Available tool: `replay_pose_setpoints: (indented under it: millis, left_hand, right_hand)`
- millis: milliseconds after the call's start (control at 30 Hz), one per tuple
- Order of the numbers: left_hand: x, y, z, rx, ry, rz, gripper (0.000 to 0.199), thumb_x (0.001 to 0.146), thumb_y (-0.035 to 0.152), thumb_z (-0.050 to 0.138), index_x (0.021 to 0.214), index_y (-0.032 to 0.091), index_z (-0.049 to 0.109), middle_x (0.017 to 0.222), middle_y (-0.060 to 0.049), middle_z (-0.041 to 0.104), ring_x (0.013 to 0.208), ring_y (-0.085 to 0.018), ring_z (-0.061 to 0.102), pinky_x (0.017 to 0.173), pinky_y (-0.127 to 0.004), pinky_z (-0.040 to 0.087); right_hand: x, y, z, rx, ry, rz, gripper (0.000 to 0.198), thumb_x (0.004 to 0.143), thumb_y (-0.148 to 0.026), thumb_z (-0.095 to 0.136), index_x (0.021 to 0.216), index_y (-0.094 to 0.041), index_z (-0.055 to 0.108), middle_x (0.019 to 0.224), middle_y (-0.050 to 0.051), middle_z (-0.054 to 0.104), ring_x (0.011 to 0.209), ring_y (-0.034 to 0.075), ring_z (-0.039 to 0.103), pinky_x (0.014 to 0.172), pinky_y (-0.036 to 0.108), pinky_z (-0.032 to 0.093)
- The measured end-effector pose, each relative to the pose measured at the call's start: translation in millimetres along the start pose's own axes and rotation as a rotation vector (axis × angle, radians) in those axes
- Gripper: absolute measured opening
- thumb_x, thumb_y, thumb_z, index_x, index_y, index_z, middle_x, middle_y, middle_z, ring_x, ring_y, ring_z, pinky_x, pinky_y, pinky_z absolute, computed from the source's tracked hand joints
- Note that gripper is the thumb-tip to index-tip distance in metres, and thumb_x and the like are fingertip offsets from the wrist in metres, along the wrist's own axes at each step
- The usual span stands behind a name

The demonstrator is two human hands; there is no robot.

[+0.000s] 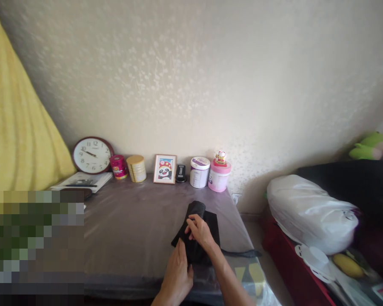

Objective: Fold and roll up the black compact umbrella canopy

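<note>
A piece of black cloth (213,223), folded with a rounded, rolled-looking upper end, lies near the table's front right. From its right side a dark strap (242,253) trails toward the table edge. My left hand (178,270) is at the cloth's lower left edge, its fingers together and its thumb over the fabric, gripping that edge. Across the middle of the cloth reaches my right hand (199,231), fingers curled down against the fabric. Its fingertips are partly hidden, and the cloth's exact kind does not show.
Along the wall stand a clock (93,155), a pink can (118,166), a yellow-lidded tin (136,168), a framed panda picture (165,169), a small black device (181,173), a white tub (199,172) and a pink tub (218,176). A white bag (309,210) sits to the right.
</note>
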State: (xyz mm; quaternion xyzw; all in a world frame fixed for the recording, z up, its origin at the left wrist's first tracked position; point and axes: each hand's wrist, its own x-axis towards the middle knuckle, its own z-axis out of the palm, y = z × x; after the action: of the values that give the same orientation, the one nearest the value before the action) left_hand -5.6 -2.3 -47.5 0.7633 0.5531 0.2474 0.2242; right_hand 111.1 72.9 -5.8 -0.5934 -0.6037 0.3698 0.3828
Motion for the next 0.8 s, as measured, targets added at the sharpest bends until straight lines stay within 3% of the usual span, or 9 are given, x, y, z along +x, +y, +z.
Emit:
replay_pose_setpoints:
  millis: [100, 200, 267, 433, 500, 567, 667, 733, 800]
  left_hand:
    - [-3.9, 0.4, -3.0, -0.049, 0.057, 0.027, 0.083, 0.071, 0.010, 0.038, 0.139, 0.009, -0.009, 0.143, -0.015, 0.031, 0.129, -0.020, 0.036, 0.103, -0.034, 0.034]
    - [-6.0, 2.9, -7.9, -0.059, 0.067, 0.060, 0.085, 0.072, 0.010, 0.037, 0.139, 0.014, -0.014, 0.145, -0.013, 0.028, 0.130, -0.019, 0.034, 0.103, -0.035, 0.035]
    - [-6.7, 3.9, -10.2, -0.028, 0.057, 0.078, 0.082, 0.073, 0.010, 0.036, 0.140, 0.015, -0.010, 0.145, -0.013, 0.027, 0.131, -0.020, 0.032, 0.103, -0.036, 0.034]
    - [-10.4, -0.9, -12.9, 0.128, -0.039, 0.028, 0.068, 0.077, 0.018, 0.038, 0.140, 0.008, 0.012, 0.129, -0.018, 0.046, 0.115, -0.025, 0.050, 0.095, -0.038, 0.041]
    - [-12.1, -3.3, -16.6, 0.180, -0.036, 0.023, 0.065, 0.079, 0.024, 0.040, 0.139, 0.009, 0.020, 0.128, -0.018, 0.046, 0.111, -0.027, 0.052, 0.093, -0.039, 0.043]
    - [-12.5, -3.1, -22.7, 0.238, 0.026, 0.028, 0.060, 0.079, 0.030, 0.043, 0.135, 0.013, 0.031, 0.133, -0.018, 0.042, 0.116, -0.029, 0.048, 0.094, -0.042, 0.041]
    - [-9.6, 2.4, -29.9, 0.300, 0.177, 0.075, 0.050, 0.078, 0.034, 0.047, 0.125, 0.016, 0.045, 0.144, -0.014, 0.027, 0.130, -0.033, 0.030, 0.102, -0.047, 0.033]
    - [-6.6, 5.9, -27.7, 0.304, 0.217, 0.108, 0.054, 0.075, 0.030, 0.050, 0.126, 0.017, 0.043, 0.148, -0.012, 0.020, 0.135, -0.032, 0.019, 0.105, -0.049, 0.028]
    - [-4.2, 5.6, -17.8, 0.289, 0.180, 0.129, 0.065, 0.072, 0.026, 0.050, 0.134, 0.016, 0.032, 0.148, -0.012, 0.020, 0.135, -0.031, 0.019, 0.106, -0.049, 0.027]
  right_hand:
    - [-2.0, -2.7, 0.4, -0.002, 0.001, -0.031, 0.021, 0.086, -0.033, 0.039, 0.084, -0.018, 0.055, 0.063, -0.003, 0.066, 0.040, 0.006, 0.054, 0.047, 0.017, 0.040]
    - [-3.8, -6.7, 0.0, -0.022, 0.001, -0.047, 0.022, 0.085, -0.033, 0.040, 0.079, -0.019, 0.055, 0.063, -0.003, 0.066, 0.041, 0.007, 0.055, 0.049, 0.017, 0.041]
    - [-5.1, -8.8, -0.6, -0.026, 0.004, -0.058, 0.022, 0.085, -0.033, 0.040, 0.077, -0.019, 0.055, 0.064, -0.003, 0.066, 0.042, 0.007, 0.056, 0.049, 0.017, 0.041]
    - [-7.9, -10.9, -1.0, -0.012, 0.002, -0.065, 0.023, 0.086, -0.034, 0.039, 0.078, -0.020, 0.055, 0.064, -0.003, 0.067, 0.042, 0.007, 0.055, 0.048, 0.017, 0.039]
    - [-8.7, -11.2, -0.9, -0.019, 0.004, -0.061, 0.024, 0.086, -0.035, 0.039, 0.078, -0.020, 0.056, 0.064, -0.003, 0.067, 0.041, 0.007, 0.055, 0.048, 0.017, 0.039]
    - [-9.2, -11.6, -0.9, -0.023, 0.006, -0.059, 0.025, 0.086, -0.035, 0.038, 0.078, -0.020, 0.056, 0.065, -0.003, 0.067, 0.041, 0.007, 0.055, 0.048, 0.018, 0.039]
    - [-9.1, -12.2, -0.9, -0.032, 0.008, -0.054, 0.024, 0.086, -0.035, 0.038, 0.079, -0.020, 0.056, 0.064, -0.003, 0.067, 0.041, 0.007, 0.055, 0.047, 0.018, 0.039]
    - [-8.9, -12.9, -0.8, -0.040, 0.012, -0.059, 0.024, 0.086, -0.034, 0.039, 0.078, -0.020, 0.056, 0.064, -0.003, 0.067, 0.041, 0.007, 0.055, 0.048, 0.018, 0.040]
    - [-9.8, -14.3, -0.4, -0.042, 0.016, -0.062, 0.024, 0.087, -0.034, 0.039, 0.078, -0.020, 0.056, 0.064, -0.003, 0.067, 0.040, 0.007, 0.055, 0.049, 0.018, 0.042]
